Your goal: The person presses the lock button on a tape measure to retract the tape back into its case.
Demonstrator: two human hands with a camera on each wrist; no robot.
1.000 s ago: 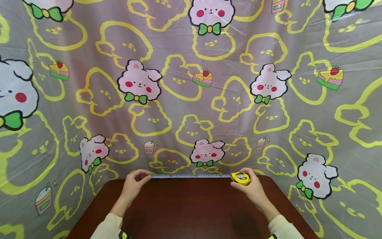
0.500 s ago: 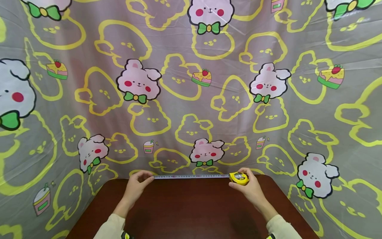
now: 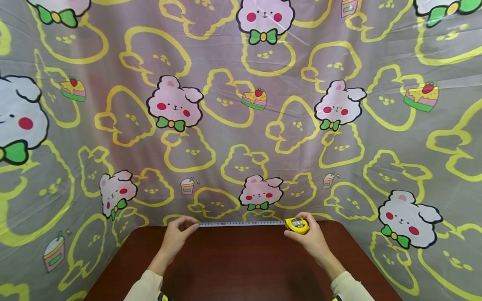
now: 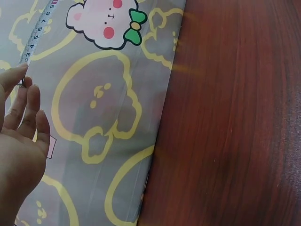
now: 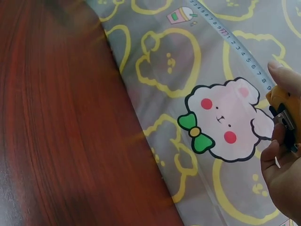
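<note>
A yellow tape measure (image 3: 297, 225) is in my right hand (image 3: 315, 242), its case gripped between thumb and fingers. From it a white marked blade (image 3: 241, 223) runs straight to the left, level above the table's far edge. My left hand (image 3: 176, 236) pinches the blade's free end between thumb and fingertips. In the left wrist view the blade (image 4: 35, 40) leaves the left hand's (image 4: 21, 146) pinch. The right wrist view has the blade (image 5: 240, 49) entering the case (image 5: 284, 108), which the right hand (image 5: 287, 179) holds partly out of frame.
Under both hands lies a dark red-brown wooden table (image 3: 241, 267) with rounded far corners. A grey curtain (image 3: 226, 133) printed with white bears and yellow outlines hangs behind and along both sides of it.
Both hands have come closer together: the left has moved right and the right has moved left. The stretch of blade between them has become shorter.
</note>
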